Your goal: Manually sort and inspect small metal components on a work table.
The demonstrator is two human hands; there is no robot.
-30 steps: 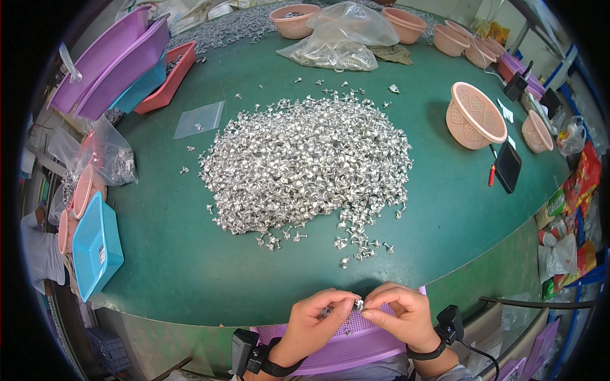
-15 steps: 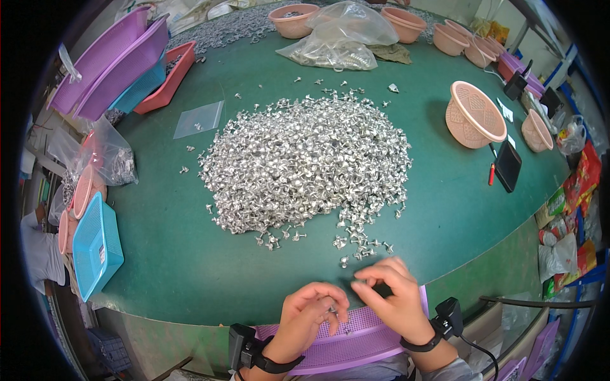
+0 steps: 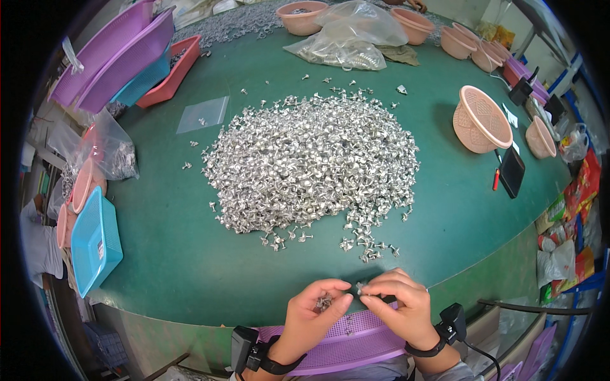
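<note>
A wide heap of small silvery metal fittings, each with a stem and a wider head [image 3: 311,165], lies in the middle of the green table [image 3: 165,254]. At the near edge my left hand [image 3: 318,311] is curled round several of these metal fittings [image 3: 324,301]. Close beside it, the thumb and forefinger of my right hand [image 3: 400,301] pinch a single metal fitting [image 3: 361,289]. Beneath both hands a purple perforated basket [image 3: 356,346] sits at my lap, with a few fittings inside.
A peach basket [image 3: 467,130] stands tilted at the right by a black flat device [image 3: 512,173] and a red-handled tool [image 3: 495,180]. On the left edge is a blue basket [image 3: 95,244]. Clear plastic bags [image 3: 356,32] lie at the back among peach bowls [image 3: 302,24].
My right hand has come down toward my left and now pinches a fitting. The loose fitting nearest me has gone from the table. The view has shifted slightly.
</note>
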